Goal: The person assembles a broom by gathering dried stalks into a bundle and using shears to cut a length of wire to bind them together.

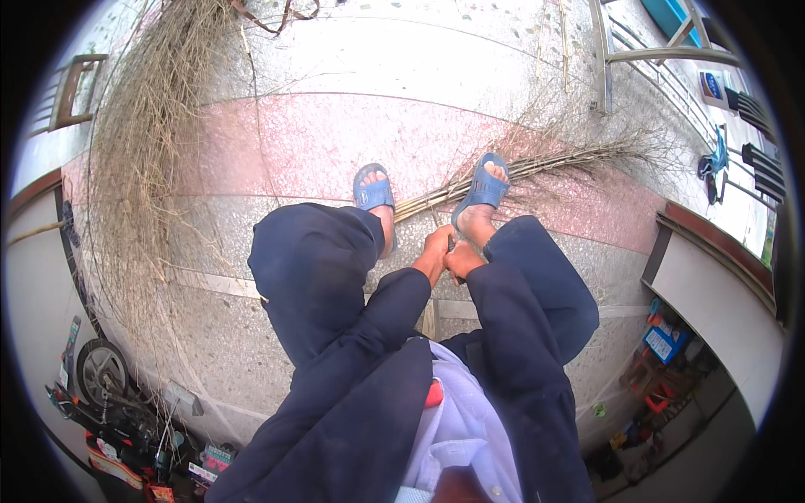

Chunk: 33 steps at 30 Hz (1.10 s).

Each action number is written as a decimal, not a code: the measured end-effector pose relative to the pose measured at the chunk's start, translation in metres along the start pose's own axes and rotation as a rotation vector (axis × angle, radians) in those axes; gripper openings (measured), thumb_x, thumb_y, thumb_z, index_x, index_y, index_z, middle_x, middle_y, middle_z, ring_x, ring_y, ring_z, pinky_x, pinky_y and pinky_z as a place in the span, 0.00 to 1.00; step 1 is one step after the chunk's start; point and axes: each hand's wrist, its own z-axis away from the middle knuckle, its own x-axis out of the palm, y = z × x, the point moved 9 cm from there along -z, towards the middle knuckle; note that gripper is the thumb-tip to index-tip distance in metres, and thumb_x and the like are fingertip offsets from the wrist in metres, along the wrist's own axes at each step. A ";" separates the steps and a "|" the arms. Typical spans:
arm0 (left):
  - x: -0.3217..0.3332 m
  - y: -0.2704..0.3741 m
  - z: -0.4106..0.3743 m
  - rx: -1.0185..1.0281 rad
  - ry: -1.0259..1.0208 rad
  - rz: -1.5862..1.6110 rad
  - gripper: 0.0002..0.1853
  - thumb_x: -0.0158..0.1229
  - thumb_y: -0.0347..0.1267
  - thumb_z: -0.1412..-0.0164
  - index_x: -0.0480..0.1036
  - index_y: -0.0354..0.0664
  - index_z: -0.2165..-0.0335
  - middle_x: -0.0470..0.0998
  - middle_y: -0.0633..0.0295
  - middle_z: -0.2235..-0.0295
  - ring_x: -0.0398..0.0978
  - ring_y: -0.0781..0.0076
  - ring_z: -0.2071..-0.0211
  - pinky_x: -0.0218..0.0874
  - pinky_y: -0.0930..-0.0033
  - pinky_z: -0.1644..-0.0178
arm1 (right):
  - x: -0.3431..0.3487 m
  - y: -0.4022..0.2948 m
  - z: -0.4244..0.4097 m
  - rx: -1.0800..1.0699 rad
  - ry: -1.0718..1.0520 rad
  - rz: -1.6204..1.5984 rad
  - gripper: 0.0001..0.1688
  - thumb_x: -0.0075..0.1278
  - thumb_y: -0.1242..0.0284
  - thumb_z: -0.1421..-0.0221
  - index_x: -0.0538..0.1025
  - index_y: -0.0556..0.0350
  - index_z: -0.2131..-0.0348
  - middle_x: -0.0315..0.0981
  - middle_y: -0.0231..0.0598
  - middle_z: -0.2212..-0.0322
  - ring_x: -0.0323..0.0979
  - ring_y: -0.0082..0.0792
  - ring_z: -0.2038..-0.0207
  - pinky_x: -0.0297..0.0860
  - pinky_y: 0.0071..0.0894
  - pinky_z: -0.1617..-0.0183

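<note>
My left hand [435,246] and my right hand [464,259] meet low between my knees, both closed around a dark handle [451,244]. Most of that handle is hidden by my fingers, so its kind cannot be made out. Just beyond my hands lies a bundle of thin dry twigs [546,161] on the terrazzo floor, its cut ends pointing left. My right foot, in a blue sandal [483,187], presses on the bundle. The left blue sandal [372,188] stands near the cut ends.
A large heap of dry brushwood [157,107] spreads along the left. A brown strap [277,25] lies at the far edge. To the right stands a metal frame [604,63]. A motorbike wheel [102,372] is at lower left, and a blue box [665,342] at lower right.
</note>
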 end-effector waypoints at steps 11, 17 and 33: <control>-0.017 -0.009 0.008 -0.039 0.082 -0.076 0.06 0.57 0.31 0.59 0.70 0.40 0.81 0.69 0.61 0.83 0.66 0.69 0.83 0.57 0.65 0.77 | -0.019 -0.036 0.031 0.413 -0.165 -0.392 0.22 0.48 0.73 0.59 0.72 0.79 0.67 0.74 0.60 0.78 0.77 0.47 0.75 0.70 0.41 0.71; -0.009 -0.005 0.026 -0.038 -0.062 -0.062 0.08 0.56 0.33 0.55 0.70 0.40 0.80 0.71 0.60 0.81 0.67 0.68 0.81 0.58 0.65 0.76 | -0.013 -0.028 0.036 0.491 -0.129 -0.390 0.10 0.46 0.76 0.57 0.72 0.71 0.77 0.71 0.48 0.86 0.71 0.39 0.87 0.67 0.39 0.82; 0.002 -0.021 0.007 -0.055 -0.327 0.364 0.24 0.51 0.51 0.37 0.71 0.39 0.61 0.77 0.53 0.67 0.76 0.57 0.64 0.68 0.55 0.58 | -0.047 -0.050 0.041 0.522 -0.250 -0.523 0.08 0.48 0.76 0.54 0.73 0.66 0.74 0.71 0.45 0.84 0.72 0.34 0.84 0.68 0.34 0.80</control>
